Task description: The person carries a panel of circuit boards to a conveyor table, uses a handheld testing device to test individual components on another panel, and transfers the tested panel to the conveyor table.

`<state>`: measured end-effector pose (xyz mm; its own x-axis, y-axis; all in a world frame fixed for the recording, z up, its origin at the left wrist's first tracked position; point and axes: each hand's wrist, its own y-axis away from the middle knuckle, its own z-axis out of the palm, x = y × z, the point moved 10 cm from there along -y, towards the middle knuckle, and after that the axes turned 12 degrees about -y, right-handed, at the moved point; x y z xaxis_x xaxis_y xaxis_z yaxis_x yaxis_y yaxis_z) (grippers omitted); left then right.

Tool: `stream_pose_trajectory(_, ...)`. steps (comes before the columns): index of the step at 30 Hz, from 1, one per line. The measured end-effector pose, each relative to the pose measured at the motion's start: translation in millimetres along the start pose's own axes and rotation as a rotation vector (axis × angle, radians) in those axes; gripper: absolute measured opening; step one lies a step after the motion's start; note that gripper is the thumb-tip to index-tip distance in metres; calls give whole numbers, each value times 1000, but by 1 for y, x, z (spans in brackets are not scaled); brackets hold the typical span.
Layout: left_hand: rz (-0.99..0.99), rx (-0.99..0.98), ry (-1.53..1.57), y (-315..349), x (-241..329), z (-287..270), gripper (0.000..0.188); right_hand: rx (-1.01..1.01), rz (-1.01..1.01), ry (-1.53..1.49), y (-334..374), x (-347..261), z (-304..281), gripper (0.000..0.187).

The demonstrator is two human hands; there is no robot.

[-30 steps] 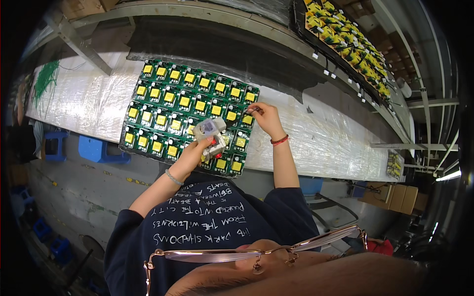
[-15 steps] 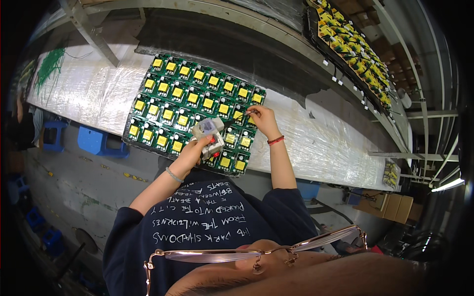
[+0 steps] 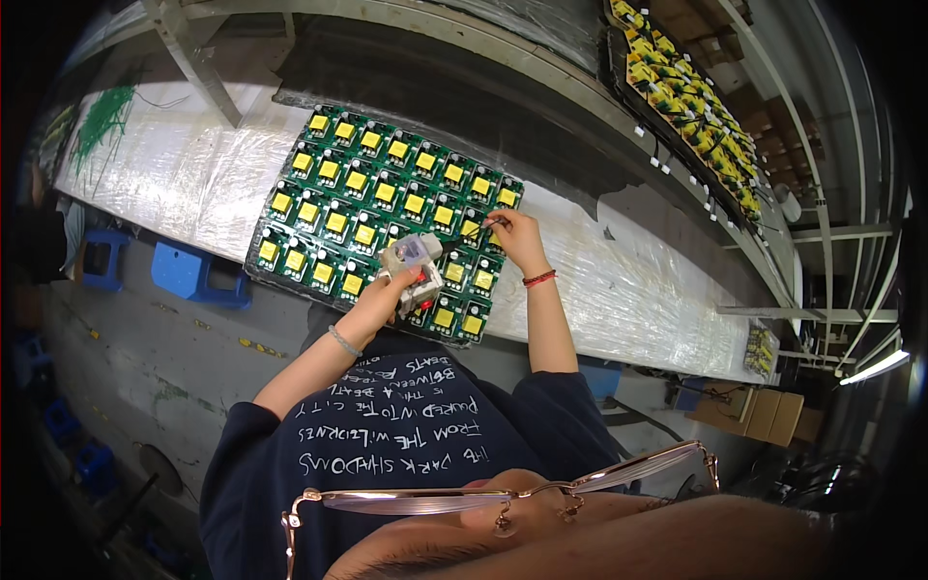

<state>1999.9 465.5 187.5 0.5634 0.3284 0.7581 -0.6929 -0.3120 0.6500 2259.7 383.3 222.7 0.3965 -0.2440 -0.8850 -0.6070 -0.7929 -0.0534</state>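
Note:
My left hand [image 3: 389, 298] is closed around a boxy white handheld device [image 3: 422, 287] with a clear, bluish top part and red spots on its side. The device is above the lower middle of a tray of green circuit boards [image 3: 385, 190], each with a yellow block on it, laid in rows. To the right, my right hand [image 3: 517, 237] pinches a thin black cable [image 3: 480, 229] near the boards' right edge. This cable runs left toward the device's head. Its far end is hidden there, so I cannot tell whether it goes in.
The tray rests on a long bench [image 3: 619, 280] wrapped in clear film. Green wires [image 3: 104, 121] lie at its left end. A rack of yellow parts with black cables [image 3: 691, 101] stands at the upper right. Blue stools [image 3: 193, 275] and cardboard boxes [image 3: 764, 411] are on the floor.
The device has shifted slightly right and tilted a little in my left hand. My right hand keeps its pinch on the cable, almost unmoved. The whole view has turned slightly.

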Motion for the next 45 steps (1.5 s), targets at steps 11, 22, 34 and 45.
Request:
stream_pose_trajectory(11, -3, 44, 92, 21, 6, -25, 56, -19, -28, -136, -29, -20, 40, 15)
stream_pose_trajectory(22, -7, 53, 65, 19, -4, -44, 56, -88, 15, 7, -26, -26, 56, 18)
stream_pose_trajectory(34, 24, 86, 49, 32, 4, -34, 65, -64, 37, -33, -23, -15, 51, 16)
stream_pose_trajectory(45, 31, 101, 60, 27, -1, -39, 65, -58, -6, 76, -25, -17, 55, 16)
